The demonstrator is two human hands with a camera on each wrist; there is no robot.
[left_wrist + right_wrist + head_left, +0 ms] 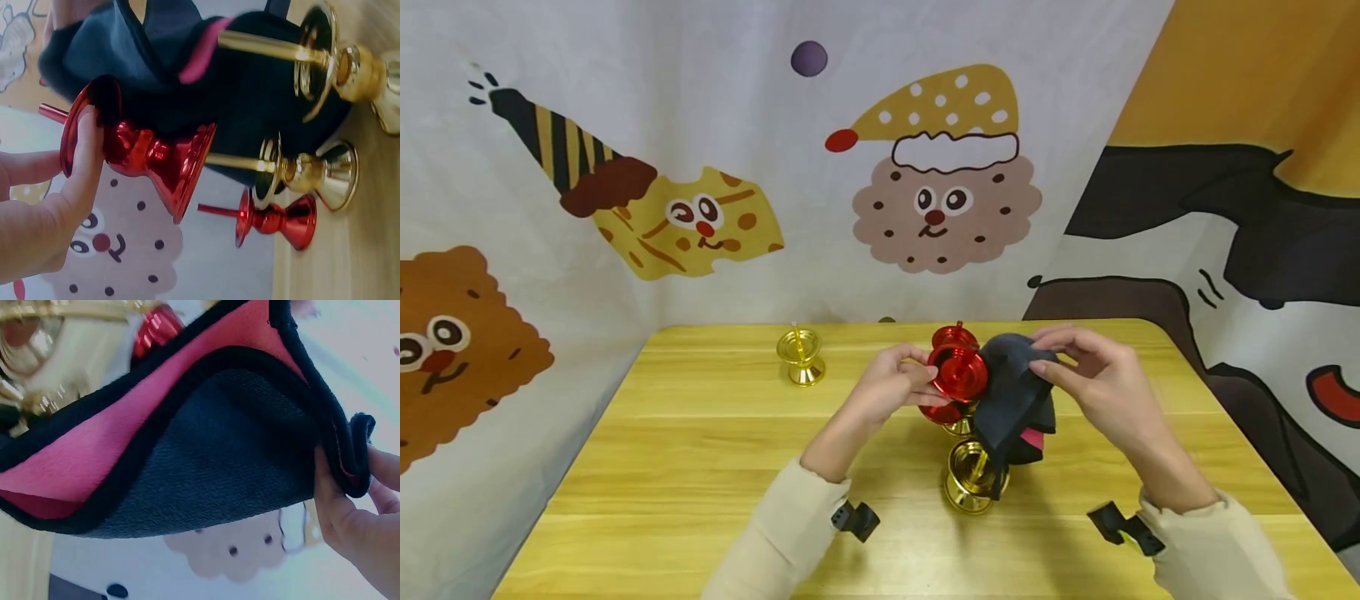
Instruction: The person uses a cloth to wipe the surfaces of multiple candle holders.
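My left hand (891, 383) grips a shiny red candle holder (958, 372) by the rim of its dish, thumb on one side and fingers on the other. In the left wrist view the raised holder (165, 159) shows its flared foot and thin central stem. My right hand (1093, 375) pinches the edge of a dark grey cloth (1011, 387), pink on its reverse (134, 419). The cloth hangs folded right beside the red holder. Below its hanging corner stands a gold candle holder (966, 483); another gold one (306, 172) is mostly hidden in the head view.
A second red candle holder (955, 335) stands near the back edge of the wooden table (700, 467). Farther left is a gold candle holder (805, 358). Behind the table hangs a cartoon-printed curtain (722, 92).
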